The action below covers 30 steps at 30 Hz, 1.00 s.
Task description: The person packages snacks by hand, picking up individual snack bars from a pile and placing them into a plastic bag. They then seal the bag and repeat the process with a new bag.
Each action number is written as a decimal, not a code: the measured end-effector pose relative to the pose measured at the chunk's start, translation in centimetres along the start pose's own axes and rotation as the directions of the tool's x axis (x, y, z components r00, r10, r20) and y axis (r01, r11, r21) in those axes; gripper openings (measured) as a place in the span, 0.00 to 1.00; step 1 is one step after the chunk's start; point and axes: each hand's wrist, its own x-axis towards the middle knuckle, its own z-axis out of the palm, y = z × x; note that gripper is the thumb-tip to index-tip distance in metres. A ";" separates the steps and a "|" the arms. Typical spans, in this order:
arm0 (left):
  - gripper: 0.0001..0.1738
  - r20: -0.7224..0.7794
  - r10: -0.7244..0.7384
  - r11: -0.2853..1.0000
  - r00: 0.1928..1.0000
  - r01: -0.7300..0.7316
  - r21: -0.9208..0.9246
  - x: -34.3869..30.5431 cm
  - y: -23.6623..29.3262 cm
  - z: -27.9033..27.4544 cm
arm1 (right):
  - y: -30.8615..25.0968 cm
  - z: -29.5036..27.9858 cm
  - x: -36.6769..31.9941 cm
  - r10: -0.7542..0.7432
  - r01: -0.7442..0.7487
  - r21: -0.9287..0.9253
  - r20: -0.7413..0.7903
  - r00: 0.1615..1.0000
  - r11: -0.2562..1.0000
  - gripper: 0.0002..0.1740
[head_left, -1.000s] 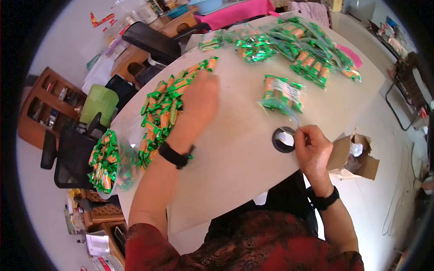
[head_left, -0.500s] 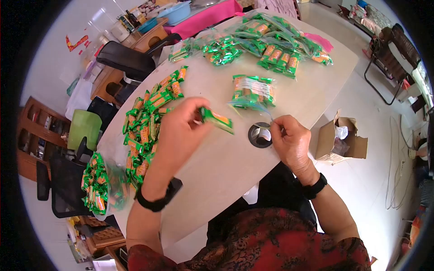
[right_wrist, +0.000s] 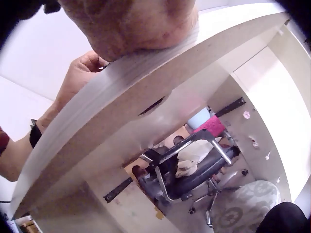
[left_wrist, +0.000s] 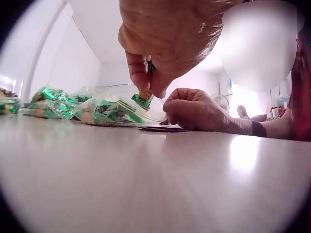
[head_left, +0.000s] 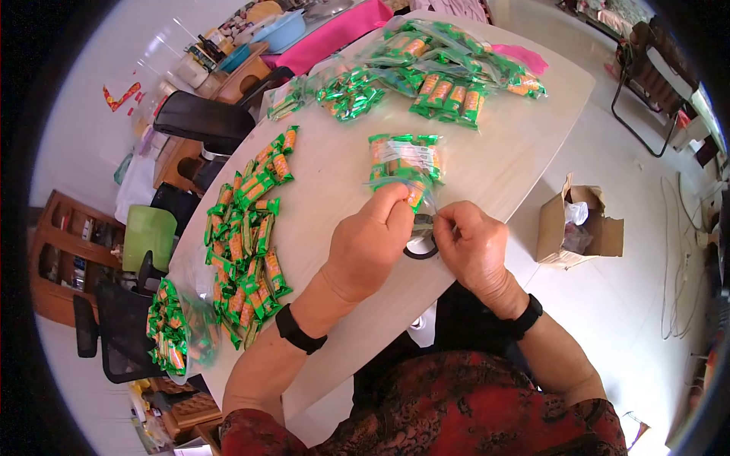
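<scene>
My left hand (head_left: 372, 239) pinches a small green-and-orange wrapped snack (left_wrist: 142, 101) at the mouth of a clear zip bag (head_left: 407, 158). The bag lies flat on the table, with several of the same snacks inside and a white label on top. With thumb and fingertips, my right hand (head_left: 473, 242) pinches the near edge of the bag's mouth, close to the table's edge. To the left spreads a loose pile of wrapped snacks (head_left: 245, 239). Just below the hands, a black ring (head_left: 420, 252) set in the tabletop is partly covered.
Filled zip bags (head_left: 449, 72) are heaped at the table's far end. A large open bag of snacks (head_left: 169, 327) stands at the left edge. On the floor to the right sits an open cardboard box (head_left: 582, 224). Black chairs (head_left: 201, 118) stand beyond the left edge.
My left hand has gone from the loose pile, picked up a wrapped snack and carried it right to the bag's mouth. The right hand has kept its pinch on the bag.
</scene>
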 end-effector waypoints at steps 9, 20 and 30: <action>0.05 -0.091 0.072 0.979 0.993 -0.053 0.195 2.3 0.7 1.8 | 0.1 -0.2 0.2 -0.083 0.083 0.016 -0.022 0.996 0.996 0.08; 0.03 -0.123 -0.073 0.956 0.990 0.105 0.274 4.8 0.1 3.6 | 0.1 0.0 -0.1 -0.073 0.073 0.043 -0.011 0.997 0.996 0.08; 0.11 0.061 -0.355 0.909 0.933 0.360 -0.212 1.1 -9.1 0.2 | 0.1 -0.1 -0.3 0.018 -0.018 0.028 -0.007 1.000 0.999 0.07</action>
